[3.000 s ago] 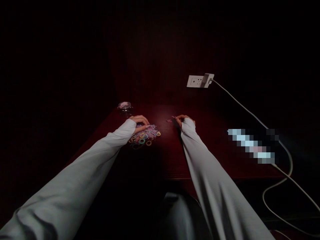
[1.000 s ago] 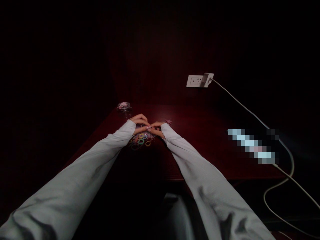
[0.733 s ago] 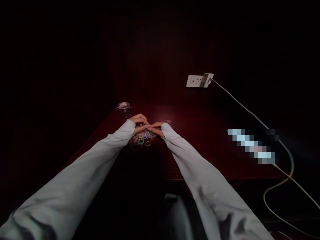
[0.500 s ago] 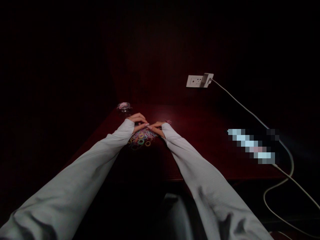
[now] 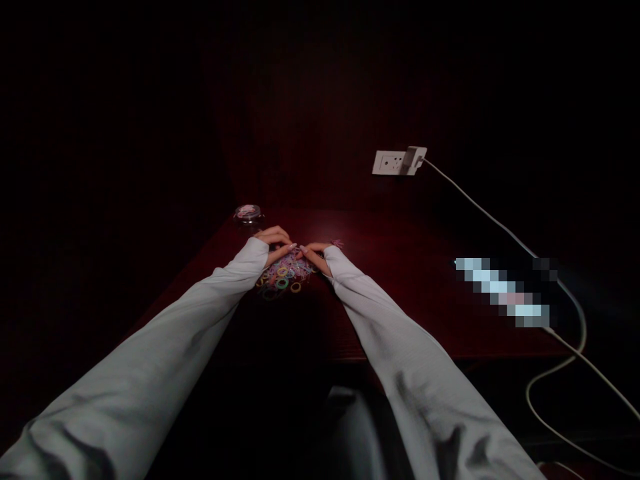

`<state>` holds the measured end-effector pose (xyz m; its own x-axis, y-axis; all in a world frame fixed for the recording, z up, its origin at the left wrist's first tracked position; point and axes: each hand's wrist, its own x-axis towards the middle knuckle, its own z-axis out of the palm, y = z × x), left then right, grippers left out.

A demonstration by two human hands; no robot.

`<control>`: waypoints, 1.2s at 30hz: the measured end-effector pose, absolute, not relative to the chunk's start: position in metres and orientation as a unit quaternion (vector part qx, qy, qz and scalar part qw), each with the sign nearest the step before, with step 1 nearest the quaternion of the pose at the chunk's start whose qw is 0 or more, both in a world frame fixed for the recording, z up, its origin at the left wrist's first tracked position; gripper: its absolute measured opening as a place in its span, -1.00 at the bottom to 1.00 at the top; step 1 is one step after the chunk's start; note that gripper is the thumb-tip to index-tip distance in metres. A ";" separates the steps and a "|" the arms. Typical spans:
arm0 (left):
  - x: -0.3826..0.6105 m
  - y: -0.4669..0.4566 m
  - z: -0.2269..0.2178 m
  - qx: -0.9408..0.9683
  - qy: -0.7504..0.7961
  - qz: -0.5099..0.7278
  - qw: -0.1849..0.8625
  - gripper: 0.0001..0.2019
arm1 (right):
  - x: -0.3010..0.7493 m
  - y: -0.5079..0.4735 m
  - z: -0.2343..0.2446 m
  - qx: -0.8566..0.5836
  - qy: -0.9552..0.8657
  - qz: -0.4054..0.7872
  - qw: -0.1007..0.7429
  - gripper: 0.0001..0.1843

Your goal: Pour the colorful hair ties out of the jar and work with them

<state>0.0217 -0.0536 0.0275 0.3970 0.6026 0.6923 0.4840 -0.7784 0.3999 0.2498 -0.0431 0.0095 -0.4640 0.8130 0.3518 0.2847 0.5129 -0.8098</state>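
Note:
A pile of small coloured hair ties (image 5: 283,273) lies on the dark red table, with yellow, green, orange and purple loops among them. My left hand (image 5: 277,243) is at the pile's far left edge, fingers bent and thumb drawn toward them in a pinch. Facing it from the right, my right hand (image 5: 313,253) also has thumb and fingers pinched together. The tips of both hands are close, with a narrow gap between them. Whatever they pinch is too small and dark to make out. Several thin purple bands (image 5: 337,244) show at the right wrist.
A clear round container (image 5: 249,215) with a pinkish lid stands at the table's back left. On the wall is a white socket (image 5: 393,163) with a charger (image 5: 415,159); its cable (image 5: 480,205) runs down past a blurred-out device (image 5: 503,292) on the right.
The thumbs and fingertips, touching or crossed before, have come slightly apart. My right thumb has lifted, and more of the pile shows between the hands.

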 end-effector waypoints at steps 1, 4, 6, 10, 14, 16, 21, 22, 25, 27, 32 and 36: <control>0.021 -0.053 0.027 0.834 0.327 0.440 0.067 -0.56 | 0.250 -0.043 0.010 -0.350 -0.782 0.347 0.382 -0.25; 0.020 -0.052 0.026 0.831 0.334 0.440 0.066 -0.55 | 0.249 -0.043 0.010 -0.352 -0.780 0.348 0.383 -0.23; 0.020 -0.052 0.026 0.830 0.336 0.441 0.068 -0.55 | 0.249 -0.045 0.012 -0.355 -0.778 0.351 0.381 -0.25; 0.020 -0.052 0.026 0.831 0.335 0.438 0.069 -0.55 | 0.251 -0.051 0.018 -0.360 -0.772 0.362 0.378 -0.31; 0.024 -0.055 0.027 0.829 0.331 0.446 0.066 -0.53 | 0.250 -0.051 0.018 -0.360 -0.764 0.374 0.382 -0.28; 0.026 -0.057 0.028 0.824 0.333 0.453 0.063 -0.51 | 0.248 -0.048 0.015 -0.357 -0.758 0.383 0.389 -0.24; 0.025 -0.058 0.028 0.829 0.332 0.445 0.070 -0.55 | 0.244 -0.042 0.010 -0.363 -0.735 0.398 0.412 -0.21; 0.024 -0.057 0.027 0.830 0.330 0.444 0.071 -0.57 | 0.243 -0.042 0.010 -0.366 -0.731 0.401 0.413 -0.21; 0.022 -0.055 0.026 0.832 0.327 0.443 0.069 -0.59 | 0.244 -0.042 0.010 -0.364 -0.729 0.405 0.414 -0.21; 0.023 -0.055 0.026 0.833 0.323 0.445 0.066 -0.58 | 0.245 -0.042 0.010 -0.356 -0.731 0.410 0.413 -0.22; 0.028 -0.064 0.029 0.827 0.323 0.457 0.056 -0.63 | 0.246 -0.038 0.006 -0.343 -0.727 0.423 0.419 -0.21; 0.030 -0.070 0.031 0.829 0.337 0.443 0.060 -0.66 | 0.246 -0.037 0.006 -0.337 -0.728 0.414 0.430 -0.24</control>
